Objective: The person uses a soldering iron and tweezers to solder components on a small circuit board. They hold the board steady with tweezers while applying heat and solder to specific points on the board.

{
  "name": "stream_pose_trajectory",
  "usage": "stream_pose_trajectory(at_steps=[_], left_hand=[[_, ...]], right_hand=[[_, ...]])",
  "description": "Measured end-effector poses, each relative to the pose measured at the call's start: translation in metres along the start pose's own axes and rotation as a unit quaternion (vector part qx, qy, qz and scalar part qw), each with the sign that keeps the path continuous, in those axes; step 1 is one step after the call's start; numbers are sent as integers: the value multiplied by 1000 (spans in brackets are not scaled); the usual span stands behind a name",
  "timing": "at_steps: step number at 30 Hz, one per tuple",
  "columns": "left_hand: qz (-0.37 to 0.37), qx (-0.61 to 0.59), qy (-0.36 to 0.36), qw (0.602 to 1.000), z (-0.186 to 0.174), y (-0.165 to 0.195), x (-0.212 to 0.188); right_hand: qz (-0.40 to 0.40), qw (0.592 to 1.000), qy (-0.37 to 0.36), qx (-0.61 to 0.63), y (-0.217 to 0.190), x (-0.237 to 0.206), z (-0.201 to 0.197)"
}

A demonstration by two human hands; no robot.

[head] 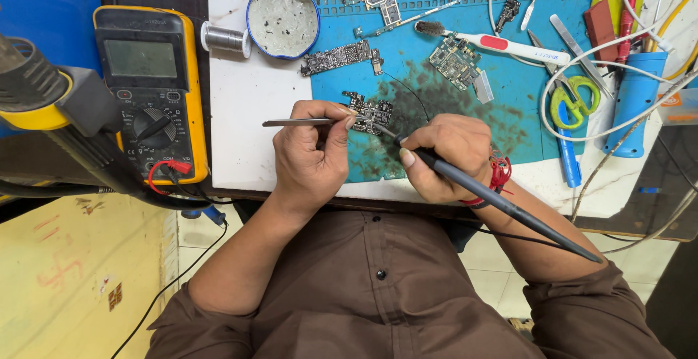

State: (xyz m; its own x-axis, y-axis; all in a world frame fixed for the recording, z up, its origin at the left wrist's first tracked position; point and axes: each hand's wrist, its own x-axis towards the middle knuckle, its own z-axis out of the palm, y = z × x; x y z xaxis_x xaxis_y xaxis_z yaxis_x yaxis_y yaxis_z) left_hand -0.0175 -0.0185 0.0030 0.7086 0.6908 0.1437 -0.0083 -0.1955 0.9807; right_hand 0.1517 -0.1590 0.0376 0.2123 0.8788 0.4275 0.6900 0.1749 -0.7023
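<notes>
A small dark circuit board (371, 112) lies on the stained blue work mat (523, 112). My left hand (311, 157) grips thin metal tweezers (294, 122) whose tips reach the board's left edge. My right hand (445, 157), with a red thread band at the wrist, holds a black soldering iron (509, 208) like a pen. Its tip touches the board's lower right side. The two hands sit close together at the near edge of the mat.
A yellow multimeter (149, 90) with red and black leads stands at the left beside a hot-air tool (43, 90). Farther back are a solder spool (224, 38), a round tin (283, 19), other boards (338, 57), a toothbrush (509, 45), green scissors (574, 101) and white cables (640, 39).
</notes>
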Motion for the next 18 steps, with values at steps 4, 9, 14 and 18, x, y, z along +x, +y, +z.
stream_pose_trajectory(at_steps=[4,9,14,18], left_hand=[[0,2,1,1000,0,0,0],[-6,-3,2,1000,0,1,0],[1,-1,4,1000,0,1,-1],[-3,-3,1,1000,0,1,-1]], right_hand=[[2,1000,-2,-2,0,0,0],[0,1000,8,-5,-1,1,1],[9,1000,6,-11,-1,0,1],[6,1000,9,-15,-1,0,1]])
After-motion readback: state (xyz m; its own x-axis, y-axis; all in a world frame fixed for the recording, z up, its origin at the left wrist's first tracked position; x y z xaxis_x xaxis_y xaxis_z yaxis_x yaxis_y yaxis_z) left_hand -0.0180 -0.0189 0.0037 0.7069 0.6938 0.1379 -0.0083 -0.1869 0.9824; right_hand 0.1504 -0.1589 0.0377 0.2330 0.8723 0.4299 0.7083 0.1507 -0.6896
